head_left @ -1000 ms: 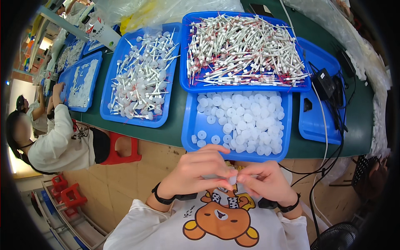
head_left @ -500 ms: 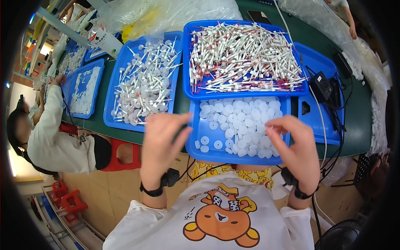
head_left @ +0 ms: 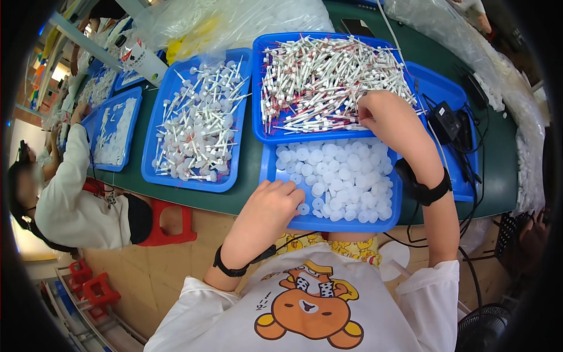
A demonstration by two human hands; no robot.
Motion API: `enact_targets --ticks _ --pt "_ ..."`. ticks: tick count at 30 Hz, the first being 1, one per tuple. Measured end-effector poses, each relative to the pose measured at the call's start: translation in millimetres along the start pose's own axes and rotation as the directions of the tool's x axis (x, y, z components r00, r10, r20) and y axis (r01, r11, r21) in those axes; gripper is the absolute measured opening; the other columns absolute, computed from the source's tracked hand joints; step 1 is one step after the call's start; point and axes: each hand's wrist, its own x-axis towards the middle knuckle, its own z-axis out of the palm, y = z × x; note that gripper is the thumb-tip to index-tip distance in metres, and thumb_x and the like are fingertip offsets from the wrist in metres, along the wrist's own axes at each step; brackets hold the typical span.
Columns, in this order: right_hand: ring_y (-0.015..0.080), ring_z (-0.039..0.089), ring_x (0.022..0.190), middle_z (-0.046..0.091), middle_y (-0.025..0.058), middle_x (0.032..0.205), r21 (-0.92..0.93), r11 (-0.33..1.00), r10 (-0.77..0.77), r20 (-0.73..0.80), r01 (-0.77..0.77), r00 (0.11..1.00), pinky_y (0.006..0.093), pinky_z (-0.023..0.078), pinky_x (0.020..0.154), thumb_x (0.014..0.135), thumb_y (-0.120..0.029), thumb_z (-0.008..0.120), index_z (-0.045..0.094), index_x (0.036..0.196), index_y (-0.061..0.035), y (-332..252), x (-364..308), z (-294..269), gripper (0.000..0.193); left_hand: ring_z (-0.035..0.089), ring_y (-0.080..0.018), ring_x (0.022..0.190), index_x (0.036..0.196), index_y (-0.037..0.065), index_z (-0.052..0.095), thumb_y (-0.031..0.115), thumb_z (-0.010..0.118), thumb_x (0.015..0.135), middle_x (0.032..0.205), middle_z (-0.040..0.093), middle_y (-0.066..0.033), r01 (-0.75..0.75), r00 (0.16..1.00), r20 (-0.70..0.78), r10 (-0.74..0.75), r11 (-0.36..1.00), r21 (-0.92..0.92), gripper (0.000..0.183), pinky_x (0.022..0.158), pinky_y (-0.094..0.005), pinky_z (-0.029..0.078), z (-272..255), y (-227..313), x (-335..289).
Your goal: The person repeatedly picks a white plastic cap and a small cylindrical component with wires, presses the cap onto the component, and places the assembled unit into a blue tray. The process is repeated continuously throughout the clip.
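My left hand [head_left: 271, 204] is curled over the left end of a blue tray [head_left: 267, 170] of translucent white plastic discs [head_left: 352, 176]. Its fingertips are down among the discs there and mostly hidden, with one loose disc [head_left: 303, 209] beside them. Further up, my right hand [head_left: 384, 114] reaches into a second blue tray [head_left: 255, 88], which is heaped with thin white sticks [head_left: 328, 82] bearing red threads. The right fingers are bent together at the pile's lower right, and what is between them cannot be made out.
Left of these stands a blue tray [head_left: 151, 141] of sticks with discs fitted on them. At right, a blue tray [head_left: 466, 88] holds a black adapter [head_left: 446, 120] and cables. A white bottle [head_left: 143, 61] and plastic bags [head_left: 234, 23] lie behind. A co-worker [head_left: 70, 182] sits at left.
My right hand has moved up from the discs into the stick pile. My left hand has come down and right, onto the lower left of the disc tray.
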Motion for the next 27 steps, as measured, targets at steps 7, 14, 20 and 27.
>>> enact_targets --ticks 7,14,20,27 --pt "0.0315 0.065 0.079 0.067 0.0151 0.081 0.126 0.992 0.017 -0.116 -0.003 0.993 0.0399 0.051 0.072 0.081 -0.007 0.069 0.064 0.083 0.0008 1 -14 -9 0.009 0.062 -0.0274 0.091 0.095 0.007 0.064 0.008 0.074 0.080 0.092 0.066 -0.0074 -0.056 0.997 0.037 0.065 0.976 -0.211 0.019 0.084 -0.0372 0.047 -1 -4 7" --pt "0.0321 0.067 0.075 0.068 0.0150 0.081 0.339 0.939 0.154 -0.243 -0.066 0.958 0.0395 0.052 0.068 0.083 -0.008 0.067 0.066 0.084 0.0005 3 -42 -18 0.009 0.064 -0.0281 0.090 0.095 0.006 0.060 0.007 0.071 0.084 0.090 0.065 -0.0090 0.011 0.996 0.092 0.021 0.940 -0.340 0.016 0.088 -0.0364 0.048 -2 -9 6" --pt "0.0305 0.065 0.082 0.068 0.0135 0.085 0.068 0.996 0.074 -0.424 -0.050 0.902 0.0391 0.051 0.074 0.084 -0.007 0.068 0.070 0.090 -0.0005 21 -52 -5 0.009 0.066 -0.0258 0.092 0.103 0.006 0.065 0.007 0.072 0.084 0.097 0.063 -0.0092 0.078 0.997 0.053 -0.062 0.920 -0.384 0.020 0.085 -0.0358 0.050 -7 4 5" --pt "0.0325 0.061 0.094 0.069 0.0128 0.093 0.130 0.987 -0.058 -0.279 0.098 0.958 0.0408 0.049 0.084 0.084 -0.005 0.068 0.069 0.094 0.0008 16 -35 15 0.011 0.063 -0.0225 0.089 0.105 0.005 0.070 0.002 0.076 0.080 0.096 0.061 -0.0083 0.011 0.995 -0.081 -0.057 0.877 -0.480 0.027 0.079 -0.0314 0.052 5 15 10"
